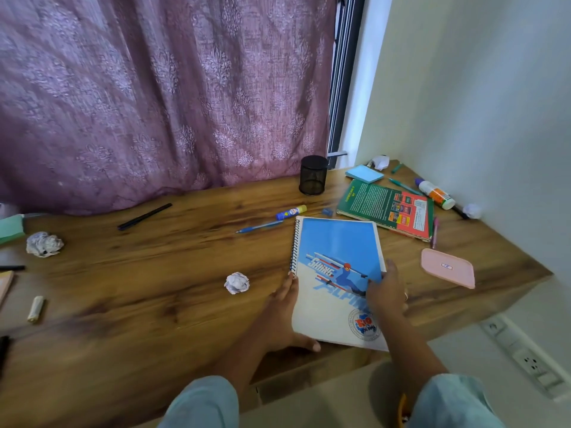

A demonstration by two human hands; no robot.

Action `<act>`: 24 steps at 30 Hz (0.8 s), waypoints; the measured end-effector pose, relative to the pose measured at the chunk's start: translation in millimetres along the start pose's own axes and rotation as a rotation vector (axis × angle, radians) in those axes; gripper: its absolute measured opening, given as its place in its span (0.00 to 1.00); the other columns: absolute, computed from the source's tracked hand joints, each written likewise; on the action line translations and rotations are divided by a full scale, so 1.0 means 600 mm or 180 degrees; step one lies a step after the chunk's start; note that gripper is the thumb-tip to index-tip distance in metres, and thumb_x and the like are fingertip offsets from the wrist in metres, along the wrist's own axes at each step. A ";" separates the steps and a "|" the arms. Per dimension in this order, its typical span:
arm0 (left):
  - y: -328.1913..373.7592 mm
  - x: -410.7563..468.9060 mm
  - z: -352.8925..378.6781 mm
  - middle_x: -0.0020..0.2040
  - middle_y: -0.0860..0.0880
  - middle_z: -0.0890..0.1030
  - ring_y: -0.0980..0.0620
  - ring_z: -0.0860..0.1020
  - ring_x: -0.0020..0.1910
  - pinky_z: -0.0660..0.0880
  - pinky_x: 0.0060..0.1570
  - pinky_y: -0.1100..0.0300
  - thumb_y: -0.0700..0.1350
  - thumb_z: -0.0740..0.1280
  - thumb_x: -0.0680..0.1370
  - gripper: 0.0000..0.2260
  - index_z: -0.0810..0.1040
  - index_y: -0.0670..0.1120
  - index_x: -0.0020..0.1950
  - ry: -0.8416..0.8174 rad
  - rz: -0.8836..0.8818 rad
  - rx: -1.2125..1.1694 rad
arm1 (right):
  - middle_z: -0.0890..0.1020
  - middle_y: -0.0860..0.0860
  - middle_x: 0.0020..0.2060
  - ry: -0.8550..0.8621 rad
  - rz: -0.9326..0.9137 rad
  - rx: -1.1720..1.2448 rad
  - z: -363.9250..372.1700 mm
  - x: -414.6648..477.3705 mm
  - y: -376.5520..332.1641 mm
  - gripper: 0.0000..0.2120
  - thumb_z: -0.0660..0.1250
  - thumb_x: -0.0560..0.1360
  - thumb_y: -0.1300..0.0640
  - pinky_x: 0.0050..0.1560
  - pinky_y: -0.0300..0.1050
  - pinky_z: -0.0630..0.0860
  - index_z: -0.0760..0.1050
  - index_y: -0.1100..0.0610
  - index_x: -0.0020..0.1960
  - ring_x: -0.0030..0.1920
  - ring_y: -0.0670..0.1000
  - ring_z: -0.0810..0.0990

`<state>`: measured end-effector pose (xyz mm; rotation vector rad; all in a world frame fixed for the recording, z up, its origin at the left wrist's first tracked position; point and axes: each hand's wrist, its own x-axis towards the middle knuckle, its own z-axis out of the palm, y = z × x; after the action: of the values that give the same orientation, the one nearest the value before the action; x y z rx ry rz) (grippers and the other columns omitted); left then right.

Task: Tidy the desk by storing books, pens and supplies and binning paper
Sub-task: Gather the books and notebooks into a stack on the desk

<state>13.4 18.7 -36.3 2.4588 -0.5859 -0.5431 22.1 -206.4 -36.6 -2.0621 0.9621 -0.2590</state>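
Note:
A blue spiral notebook (335,242) with a skier on its cover sits at the desk's front edge, held by both hands. My left hand (282,313) grips its spiral side and lower corner. My right hand (386,287) lies on the cover near the right edge. Behind it lies a green book (386,206). A black mesh pen holder (313,179) stands near the curtain. Loose on the wood are a blue pen (259,227), a glue stick (291,212), black pens (144,216) and crumpled paper balls (236,282) (44,244).
A pink case (448,267) lies at the right, a glue bottle (436,193) and blue sticky notes (364,173) at the back right corner by the wall. More items line the left edge. A purple curtain hangs behind the wooden desk (154,273).

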 end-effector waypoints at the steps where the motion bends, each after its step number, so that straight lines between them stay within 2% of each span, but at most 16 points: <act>1: -0.001 0.000 0.002 0.76 0.57 0.32 0.50 0.40 0.77 0.48 0.75 0.49 0.69 0.73 0.58 0.63 0.34 0.52 0.76 0.0046 -0.0003 -0.0027 | 0.72 0.56 0.68 -0.0041 -0.0075 -0.0213 0.000 -0.006 -0.001 0.30 0.66 0.77 0.57 0.63 0.64 0.70 0.58 0.50 0.75 0.66 0.61 0.70; 4: -0.003 0.002 0.004 0.76 0.56 0.33 0.49 0.42 0.77 0.49 0.75 0.50 0.70 0.72 0.61 0.60 0.35 0.51 0.77 0.0126 0.0012 0.0002 | 0.64 0.55 0.73 -0.0382 -0.0539 -0.0813 0.001 -0.019 0.006 0.29 0.65 0.77 0.48 0.67 0.59 0.66 0.59 0.51 0.75 0.70 0.59 0.66; 7: -0.002 0.001 0.008 0.76 0.55 0.33 0.48 0.44 0.77 0.50 0.75 0.51 0.68 0.70 0.65 0.56 0.36 0.50 0.77 0.0173 0.0075 0.0093 | 0.58 0.54 0.75 -0.0618 -0.0859 -0.1274 0.002 -0.026 0.013 0.29 0.60 0.78 0.42 0.69 0.58 0.63 0.60 0.51 0.74 0.72 0.59 0.62; 12: 0.000 -0.003 0.015 0.77 0.51 0.36 0.50 0.42 0.77 0.45 0.74 0.56 0.64 0.64 0.73 0.47 0.39 0.46 0.77 0.0473 0.0303 0.0570 | 0.59 0.52 0.76 -0.0671 -0.1280 -0.1600 0.000 -0.042 0.012 0.27 0.58 0.78 0.41 0.70 0.56 0.63 0.60 0.50 0.74 0.75 0.58 0.56; 14: -0.002 -0.001 0.018 0.78 0.48 0.37 0.51 0.40 0.77 0.43 0.75 0.56 0.65 0.61 0.74 0.44 0.40 0.44 0.77 0.0547 0.0426 0.0772 | 0.57 0.51 0.77 -0.0700 -0.1271 -0.1709 -0.003 -0.052 0.009 0.26 0.57 0.79 0.42 0.71 0.56 0.61 0.59 0.49 0.75 0.76 0.58 0.53; 17: -0.006 -0.003 0.025 0.78 0.48 0.39 0.51 0.40 0.77 0.42 0.74 0.55 0.63 0.59 0.76 0.41 0.41 0.44 0.77 0.0571 0.0480 0.0895 | 0.55 0.49 0.77 -0.0750 -0.1273 -0.1793 -0.002 -0.073 -0.001 0.24 0.55 0.81 0.45 0.74 0.59 0.56 0.58 0.49 0.75 0.77 0.57 0.49; 20: -0.011 -0.015 0.021 0.78 0.48 0.40 0.53 0.41 0.77 0.42 0.74 0.57 0.59 0.58 0.79 0.37 0.42 0.45 0.78 0.0555 0.0576 0.0860 | 0.54 0.49 0.77 -0.0716 -0.1446 -0.1717 0.016 -0.110 -0.020 0.23 0.56 0.81 0.46 0.75 0.57 0.48 0.59 0.49 0.74 0.78 0.55 0.48; 22: -0.023 -0.036 0.014 0.78 0.50 0.42 0.54 0.42 0.77 0.43 0.75 0.56 0.54 0.59 0.79 0.35 0.43 0.46 0.78 0.0535 0.0651 0.0693 | 0.57 0.50 0.77 -0.0686 -0.1597 -0.1487 0.036 -0.143 -0.041 0.24 0.57 0.80 0.45 0.75 0.56 0.49 0.61 0.49 0.74 0.77 0.54 0.49; 24: -0.045 -0.071 0.003 0.78 0.52 0.44 0.55 0.43 0.77 0.43 0.74 0.58 0.50 0.61 0.79 0.34 0.45 0.48 0.78 0.0765 0.0647 0.0457 | 0.61 0.51 0.76 -0.0761 -0.1803 -0.1151 0.060 -0.181 -0.069 0.23 0.59 0.80 0.46 0.75 0.53 0.53 0.64 0.50 0.73 0.77 0.54 0.53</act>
<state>-14.9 60.1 -42.8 2.5099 -0.7855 -0.1262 -12.6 -92.5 -12.4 -2.6019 0.2742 -0.1285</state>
